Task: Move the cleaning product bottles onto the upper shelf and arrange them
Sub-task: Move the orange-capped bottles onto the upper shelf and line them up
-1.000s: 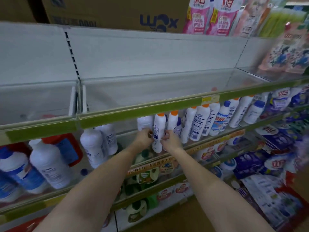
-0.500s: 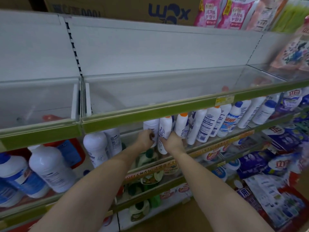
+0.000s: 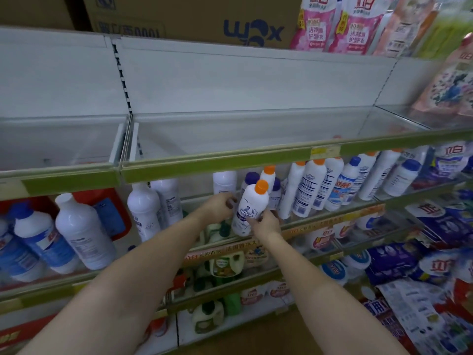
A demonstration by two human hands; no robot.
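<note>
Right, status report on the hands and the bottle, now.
Right hand grips white orange-capped plastic bottle, tilted, off the lower shelf. Left hand on a white bottle behind. Green-edged upper shelf overhead, bare above.

Arms: two long bare arms, no sleeves showing
Left hand [image 3: 218,207]: bare, no glove, dark nail polish
Right hand [image 3: 265,222]: bare, no glove, no ring seen
Wrists: nothing worn

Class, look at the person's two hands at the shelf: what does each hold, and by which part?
The right hand grips the orange-capped white bottle by its lower body. Whether the left hand holds anything cannot be told.
</note>
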